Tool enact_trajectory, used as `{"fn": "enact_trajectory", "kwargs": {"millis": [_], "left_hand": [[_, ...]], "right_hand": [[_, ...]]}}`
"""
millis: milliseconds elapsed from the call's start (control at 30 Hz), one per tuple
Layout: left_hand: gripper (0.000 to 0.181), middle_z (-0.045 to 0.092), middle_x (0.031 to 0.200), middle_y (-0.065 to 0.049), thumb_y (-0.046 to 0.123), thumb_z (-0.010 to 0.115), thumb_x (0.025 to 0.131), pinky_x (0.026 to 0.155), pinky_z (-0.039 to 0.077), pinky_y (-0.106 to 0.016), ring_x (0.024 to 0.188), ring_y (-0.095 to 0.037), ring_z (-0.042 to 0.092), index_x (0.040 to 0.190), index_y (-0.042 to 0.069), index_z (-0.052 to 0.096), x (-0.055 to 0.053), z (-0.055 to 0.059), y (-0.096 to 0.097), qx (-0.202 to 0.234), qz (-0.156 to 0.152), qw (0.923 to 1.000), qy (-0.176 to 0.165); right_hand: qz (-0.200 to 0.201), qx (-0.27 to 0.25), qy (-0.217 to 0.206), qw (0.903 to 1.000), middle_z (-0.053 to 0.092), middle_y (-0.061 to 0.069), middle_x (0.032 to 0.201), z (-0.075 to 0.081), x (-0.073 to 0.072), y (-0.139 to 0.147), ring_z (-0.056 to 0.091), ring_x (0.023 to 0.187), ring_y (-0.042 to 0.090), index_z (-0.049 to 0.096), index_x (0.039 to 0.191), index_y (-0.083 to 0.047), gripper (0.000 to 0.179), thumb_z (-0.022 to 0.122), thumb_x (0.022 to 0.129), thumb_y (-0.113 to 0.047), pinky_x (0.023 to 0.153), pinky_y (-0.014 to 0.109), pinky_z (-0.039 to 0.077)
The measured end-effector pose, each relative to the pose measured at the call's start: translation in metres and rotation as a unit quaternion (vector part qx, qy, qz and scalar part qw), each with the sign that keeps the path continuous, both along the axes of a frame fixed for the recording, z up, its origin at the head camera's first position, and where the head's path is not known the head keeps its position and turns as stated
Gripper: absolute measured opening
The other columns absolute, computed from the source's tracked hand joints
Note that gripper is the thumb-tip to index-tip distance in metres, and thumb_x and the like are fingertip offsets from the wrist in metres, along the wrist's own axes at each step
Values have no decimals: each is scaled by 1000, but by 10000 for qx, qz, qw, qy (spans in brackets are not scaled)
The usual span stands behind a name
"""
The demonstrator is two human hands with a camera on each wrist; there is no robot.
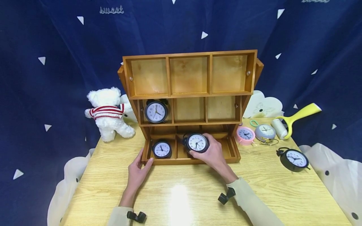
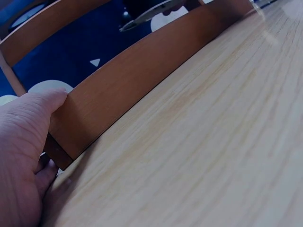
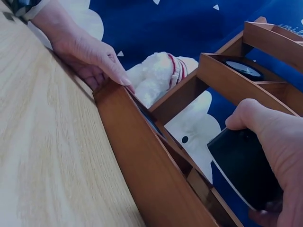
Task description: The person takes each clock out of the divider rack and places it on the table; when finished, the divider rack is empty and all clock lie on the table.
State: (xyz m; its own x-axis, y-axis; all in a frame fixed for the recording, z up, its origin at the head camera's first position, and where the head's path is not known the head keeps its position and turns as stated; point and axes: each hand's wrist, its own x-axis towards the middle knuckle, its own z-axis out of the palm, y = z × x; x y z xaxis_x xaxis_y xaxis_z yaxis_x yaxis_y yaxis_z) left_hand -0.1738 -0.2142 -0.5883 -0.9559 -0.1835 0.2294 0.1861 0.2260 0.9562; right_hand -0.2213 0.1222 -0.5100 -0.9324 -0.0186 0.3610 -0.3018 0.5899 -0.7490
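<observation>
Cream-coloured sleeves (image 1: pixel 253 202) reach in from the near edge, with small black devices (image 1: pixel 227 196) at the wrists, above a pale wood-grain tabletop (image 1: pixel 111 166). Beyond them stands a three-tier brown wooden shelf (image 1: pixel 189 95) with divided compartments. To its left sits a fluffy white plush bear (image 1: pixel 106 125) in a red-and-white striped top. Just beside the shelf's lower right end is a pink round clock (image 1: pixel 245 136), then a pale blue-grey clock (image 1: pixel 265 132), a small green ring (image 1: pixel 254 123), a white cylinder (image 1: pixel 278 128) and a bright yellow tool (image 1: pixel 302 113). Nearer, at the right, lies a black round clock (image 1: pixel 294 160). Navy fabric (image 1: pixel 203 18) with white triangles hangs behind.

One black-cased clock (image 1: pixel 162 149) occupies the bottom tier's left compartment, next to the divider; another dark clock (image 1: pixel 156 112) stands in the middle tier's left compartment.

The right hand (image 1: pixel 214 155) grips a black alarm clock with a white dial (image 1: pixel 197 142), thumb and fingers round its case, raised over the middle of the bottom tier. Well to its left, the left hand (image 1: pixel 137 175) grips the shelf's front left corner, thumb over the front edge.
</observation>
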Motion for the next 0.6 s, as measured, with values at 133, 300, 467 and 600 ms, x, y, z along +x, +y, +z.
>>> {"fn": "enact_trajectory", "kwargs": {"millis": [133,300,467,600], "left_hand": [[71,48,156,-22,15,79,96,114,41,-31,140,-34,51,157,4,45,0,3,1,55,-15,9999,-106],[70,48,154,-26,9,78,95,114,41,-35,139,-37,51,155,-5,44,8,27,8,103,-48,9997,-207],[69,50,152,-27,9,78,95,112,44,-29,137,-38,53,153,-7,45,12,36,10,103,-63,9998,-131],[68,49,152,-27,9,78,95,111,44,-26,137,-38,53,153,-7,46,13,37,10,86,-48,9999,-118]], "right_hand": [[-147,-122,83,9998,74,16,118,2,6,9,70,105,34,63,132,-6,89,101,59,-40,88,51,61],[-274,-221,103,9993,74,15,118,3,12,22,70,105,33,65,133,-7,88,102,60,-38,89,49,59],[-477,-220,215,9984,75,15,115,3,18,36,70,103,33,66,131,-7,85,102,59,-36,84,48,56],[-577,-272,299,9975,74,17,115,3,21,48,69,102,34,65,131,-5,85,103,60,-32,84,48,56]]}}
